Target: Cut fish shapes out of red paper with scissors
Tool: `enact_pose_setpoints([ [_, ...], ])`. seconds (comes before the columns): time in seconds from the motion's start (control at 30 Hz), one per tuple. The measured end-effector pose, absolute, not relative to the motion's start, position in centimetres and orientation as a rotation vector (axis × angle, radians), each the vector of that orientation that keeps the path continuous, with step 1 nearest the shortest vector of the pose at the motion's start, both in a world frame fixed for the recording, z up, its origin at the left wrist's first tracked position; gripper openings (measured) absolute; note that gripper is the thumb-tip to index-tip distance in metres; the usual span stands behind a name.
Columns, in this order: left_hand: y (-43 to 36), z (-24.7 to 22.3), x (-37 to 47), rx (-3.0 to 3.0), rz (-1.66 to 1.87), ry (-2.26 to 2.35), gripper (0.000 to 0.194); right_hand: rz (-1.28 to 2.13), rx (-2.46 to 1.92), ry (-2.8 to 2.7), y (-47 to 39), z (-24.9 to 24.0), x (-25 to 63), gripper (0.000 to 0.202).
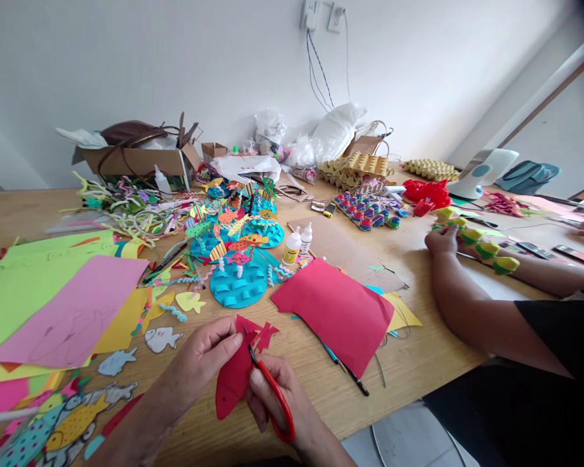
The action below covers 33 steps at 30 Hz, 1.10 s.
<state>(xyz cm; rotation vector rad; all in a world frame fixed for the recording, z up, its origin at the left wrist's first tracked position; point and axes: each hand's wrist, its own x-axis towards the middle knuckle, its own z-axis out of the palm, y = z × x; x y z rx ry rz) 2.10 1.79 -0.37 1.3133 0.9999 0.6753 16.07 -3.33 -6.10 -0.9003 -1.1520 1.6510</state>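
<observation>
My left hand (207, 353) pinches a red paper fish shape (231, 389) near its upper end, with a small dark eye drawn low on it. My right hand (289, 389) is closed around scissors (286, 418) with red handles. Their dark blades meet the red paper between my hands, beside a partly cut, narrow strip (264, 337). A large red sheet (338, 311) lies to the right, one side of it cut in a curve. Left of my left hand are a white paper fish (161, 340), a pale blue one (117, 362) and a yellow one (189, 301).
Blue round bases (238, 288) carrying paper fish stand ahead, near glue bottles (292, 246). Coloured sheets (73, 311) cover the left side. Painted egg cartons (365, 214) sit farther back. At right, a co-worker's hand (442, 241) holds yellow-green carton cups (486, 250).
</observation>
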Motion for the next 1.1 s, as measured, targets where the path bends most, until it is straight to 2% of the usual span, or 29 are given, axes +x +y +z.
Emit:
enact_pose_setpoints([
  [1.1,2.10,0.09,1.44,1.423,0.581,0.957,0.023,1.651,-0.990,-1.253,-3.58,-6.19,16.19,0.056],
])
